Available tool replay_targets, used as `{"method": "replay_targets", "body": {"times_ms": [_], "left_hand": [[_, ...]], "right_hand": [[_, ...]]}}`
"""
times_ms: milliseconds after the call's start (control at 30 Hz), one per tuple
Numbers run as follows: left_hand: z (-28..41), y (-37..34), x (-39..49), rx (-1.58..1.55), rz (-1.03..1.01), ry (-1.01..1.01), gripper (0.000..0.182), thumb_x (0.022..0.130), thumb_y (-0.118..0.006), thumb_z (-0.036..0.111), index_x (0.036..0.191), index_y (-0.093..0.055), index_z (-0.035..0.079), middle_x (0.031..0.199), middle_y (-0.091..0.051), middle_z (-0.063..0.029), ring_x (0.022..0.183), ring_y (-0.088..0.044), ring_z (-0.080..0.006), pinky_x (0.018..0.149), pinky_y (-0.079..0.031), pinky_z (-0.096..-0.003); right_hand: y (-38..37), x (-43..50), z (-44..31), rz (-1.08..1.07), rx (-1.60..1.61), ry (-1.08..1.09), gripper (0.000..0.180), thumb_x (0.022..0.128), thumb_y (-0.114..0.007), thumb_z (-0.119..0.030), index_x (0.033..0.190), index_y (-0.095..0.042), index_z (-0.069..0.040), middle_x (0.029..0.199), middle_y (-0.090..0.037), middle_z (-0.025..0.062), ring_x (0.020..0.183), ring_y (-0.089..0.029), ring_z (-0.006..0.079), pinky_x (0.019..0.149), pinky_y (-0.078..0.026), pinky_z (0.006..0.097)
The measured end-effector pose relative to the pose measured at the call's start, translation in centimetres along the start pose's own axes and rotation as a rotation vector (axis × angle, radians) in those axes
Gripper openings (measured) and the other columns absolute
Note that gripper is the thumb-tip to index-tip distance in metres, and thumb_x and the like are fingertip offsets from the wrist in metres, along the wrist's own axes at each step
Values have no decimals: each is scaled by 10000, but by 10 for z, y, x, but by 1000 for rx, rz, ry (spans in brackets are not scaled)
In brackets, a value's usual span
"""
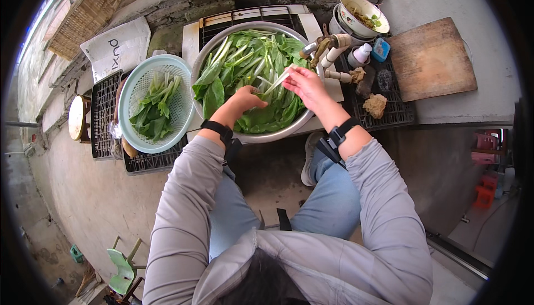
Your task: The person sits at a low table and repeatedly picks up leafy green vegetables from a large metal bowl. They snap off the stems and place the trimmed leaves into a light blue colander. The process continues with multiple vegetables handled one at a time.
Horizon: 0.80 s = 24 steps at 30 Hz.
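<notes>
A large metal basin (258, 139) full of leafy greens (233, 63) stands before me. My right hand (306, 88) pinches the pale base of a leafy stalk (277, 81) between thumb and fingers, over the basin's right part. Over the middle of the basin is my left hand (249, 98), curled at the leafy end of that stalk; its fingertips are partly hidden among the leaves. To the left, a light blue plastic colander (126, 127) holds a smaller bunch of greens (156, 109).
A brass tap (319, 48) with pipes reaches over the basin's right rim. Beyond it are an enamel bowl (354, 2) with plant scraps, a pump bottle (362, 52), a scouring sponge (375, 106) and a wooden board (434, 58). Black plastic crates (104, 134) support the colander.
</notes>
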State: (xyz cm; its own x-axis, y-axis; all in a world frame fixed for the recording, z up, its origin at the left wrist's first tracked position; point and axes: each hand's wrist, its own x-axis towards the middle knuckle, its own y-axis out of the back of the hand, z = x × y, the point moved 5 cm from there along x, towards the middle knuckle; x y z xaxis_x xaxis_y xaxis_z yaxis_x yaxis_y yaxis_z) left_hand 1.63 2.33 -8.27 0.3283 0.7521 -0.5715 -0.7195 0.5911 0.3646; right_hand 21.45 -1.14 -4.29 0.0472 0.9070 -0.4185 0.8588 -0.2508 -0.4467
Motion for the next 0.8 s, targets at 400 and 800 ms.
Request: {"method": "replay_targets", "body": {"times_ms": [400, 800], "left_hand": [[-9, -27, 11, 333, -71, -123, 360, 686, -797, 357, 724, -705, 11, 671, -662, -105, 606, -600, -187, 633, -483, -338], [7, -12, 8, -146, -25, -241, 273, 946, -545, 286, 922, -639, 30, 795, -653, -27, 707, -593, -141, 668, -457, -295]], "right_hand": [[-13, 38, 58, 117, -1526, 2, 172, 728, -662, -107, 814, -655, 42, 807, -676, 191, 719, -663, 349, 700, -529, 393], [-19, 22, 18, -92, -319, -32, 268, 846, -630, -39, 1103, -582, 18, 938, -648, 91, 794, -653, 165, 734, -554, 272]]}}
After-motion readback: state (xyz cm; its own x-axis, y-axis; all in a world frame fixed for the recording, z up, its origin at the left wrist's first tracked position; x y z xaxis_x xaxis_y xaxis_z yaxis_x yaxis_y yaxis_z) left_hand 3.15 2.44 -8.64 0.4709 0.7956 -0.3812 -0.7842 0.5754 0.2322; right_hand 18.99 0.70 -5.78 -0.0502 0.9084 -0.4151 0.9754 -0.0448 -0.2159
